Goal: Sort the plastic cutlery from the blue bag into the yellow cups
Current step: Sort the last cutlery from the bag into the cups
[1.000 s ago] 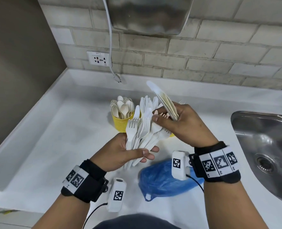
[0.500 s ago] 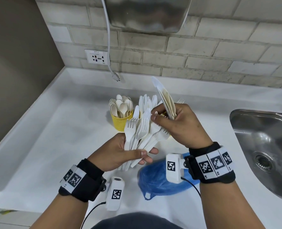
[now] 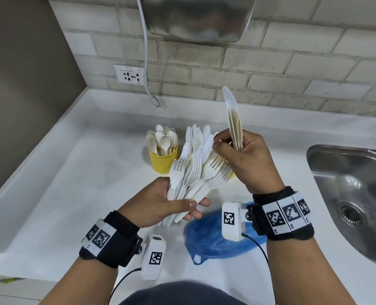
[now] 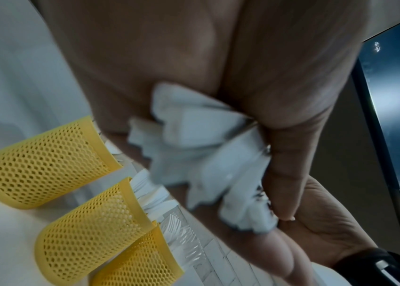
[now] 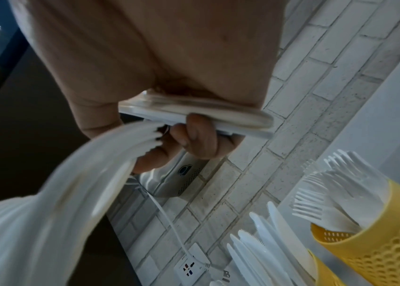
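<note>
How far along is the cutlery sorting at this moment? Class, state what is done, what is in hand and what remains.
Done: the spoon cup, the knife cup and the fork cup already hold sorted pieces, and the blue bag lies flat on the counter. In hand: the left hand holds a fan of forks; the right hand grips a stack of knives. Left: dropping both bunches into their cups.

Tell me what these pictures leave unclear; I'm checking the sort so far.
- Head view: the right hand hides the yellow mesh cups of knives and forks.
- Left wrist view: the white plastic forks are blurred; no count.
- Crumpled blue plastic bag: contents unseen.
</note>
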`<state>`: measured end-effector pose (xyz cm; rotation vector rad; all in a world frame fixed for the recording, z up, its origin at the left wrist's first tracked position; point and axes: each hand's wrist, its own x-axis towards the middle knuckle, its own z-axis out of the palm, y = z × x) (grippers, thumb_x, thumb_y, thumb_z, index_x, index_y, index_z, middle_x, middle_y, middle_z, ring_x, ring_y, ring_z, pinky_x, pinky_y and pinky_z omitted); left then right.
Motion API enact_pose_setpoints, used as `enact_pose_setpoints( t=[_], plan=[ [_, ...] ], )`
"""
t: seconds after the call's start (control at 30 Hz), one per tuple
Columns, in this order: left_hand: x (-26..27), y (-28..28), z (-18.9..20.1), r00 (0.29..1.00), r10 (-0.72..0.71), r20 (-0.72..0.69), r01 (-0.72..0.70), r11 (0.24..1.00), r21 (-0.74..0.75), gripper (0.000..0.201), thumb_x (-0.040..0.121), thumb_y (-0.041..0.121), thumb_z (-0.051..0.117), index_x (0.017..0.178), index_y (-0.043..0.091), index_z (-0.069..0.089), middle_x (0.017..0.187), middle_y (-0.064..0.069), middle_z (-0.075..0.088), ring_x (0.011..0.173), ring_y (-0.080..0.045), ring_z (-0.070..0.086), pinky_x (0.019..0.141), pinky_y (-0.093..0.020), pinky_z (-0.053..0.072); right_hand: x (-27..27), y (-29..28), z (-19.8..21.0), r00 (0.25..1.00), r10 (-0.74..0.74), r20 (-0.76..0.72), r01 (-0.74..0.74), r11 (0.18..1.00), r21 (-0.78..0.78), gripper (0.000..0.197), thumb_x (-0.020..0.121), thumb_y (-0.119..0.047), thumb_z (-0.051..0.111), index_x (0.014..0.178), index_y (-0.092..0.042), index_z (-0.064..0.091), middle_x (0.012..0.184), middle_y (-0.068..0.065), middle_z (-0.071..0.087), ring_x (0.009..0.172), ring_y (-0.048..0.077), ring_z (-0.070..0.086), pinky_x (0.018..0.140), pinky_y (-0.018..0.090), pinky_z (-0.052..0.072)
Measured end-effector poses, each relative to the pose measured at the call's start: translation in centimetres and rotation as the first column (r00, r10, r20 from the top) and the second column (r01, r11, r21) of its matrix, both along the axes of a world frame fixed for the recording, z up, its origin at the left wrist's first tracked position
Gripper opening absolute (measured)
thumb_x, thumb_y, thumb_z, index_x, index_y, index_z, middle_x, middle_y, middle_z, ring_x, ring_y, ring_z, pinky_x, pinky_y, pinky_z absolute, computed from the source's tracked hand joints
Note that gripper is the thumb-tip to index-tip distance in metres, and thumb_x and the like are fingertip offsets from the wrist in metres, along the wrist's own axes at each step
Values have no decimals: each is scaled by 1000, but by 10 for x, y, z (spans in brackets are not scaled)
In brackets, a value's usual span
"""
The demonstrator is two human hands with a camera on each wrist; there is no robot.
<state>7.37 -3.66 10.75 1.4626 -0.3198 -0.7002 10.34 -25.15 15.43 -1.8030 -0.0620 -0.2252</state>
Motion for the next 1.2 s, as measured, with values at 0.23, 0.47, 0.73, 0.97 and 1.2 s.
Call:
enact_pose_setpoints(
  t=[0.23, 0.47, 0.73, 0.97, 1.2],
  plan=[
    [1, -1, -1, 1000, -7, 9, 7, 1000, 27, 26, 98, -1, 61, 124, 5, 65, 115, -14, 76, 92, -31, 75, 77, -31, 59, -1, -9, -2, 993, 114, -41, -115, 993, -11, 14, 92, -13, 73, 81, -5, 69, 58, -14, 52, 52, 3, 46, 58, 19, 38],
    [1, -2, 0, 1000, 2, 15, -3, 999, 34, 28, 99, 0, 60, 125, 8, 65, 114, -13, 76, 92, -31, 75, 77, -31, 59, 3, -12, -6, 998, 59, 35, -58, 998, -8, 14, 92, -12, 75, 84, -2, 71, 68, -1, 64, 62, 8, 57, 63, 23, 46],
    [1, -1, -1, 999, 13, 36, -15, 998, 65, 26, 98, 2, 62, 123, 7, 66, 114, -11, 77, 92, -30, 76, 77, -32, 59, 6, -13, -15, 994, 29, -107, 10, 940, 342, 19, 95, -18, 72, 82, -4, 68, 59, 7, 50, 52, 19, 43, 51, 29, 35],
    [0, -1, -2, 999, 2, 38, -5, 998, 62, 27, 99, 0, 61, 124, 8, 65, 114, -11, 76, 92, -31, 75, 79, -34, 59, -4, -8, -24, 974, 180, -140, -125, 935, 332, 26, 84, -25, 76, 91, 1, 76, 98, 26, 75, 87, 31, 72, 81, 40, 55],
    [-1, -3, -2, 999, -19, 33, 17, 999, 48, 24, 99, -1, 60, 122, 5, 66, 114, -13, 76, 92, -31, 75, 78, -34, 60, 7, -3, -32, 986, -64, -154, 127, 886, 446, 34, 103, -28, 59, 104, 6, 63, 91, 25, 64, 84, 36, 65, 82, 52, 55]
  ],
)
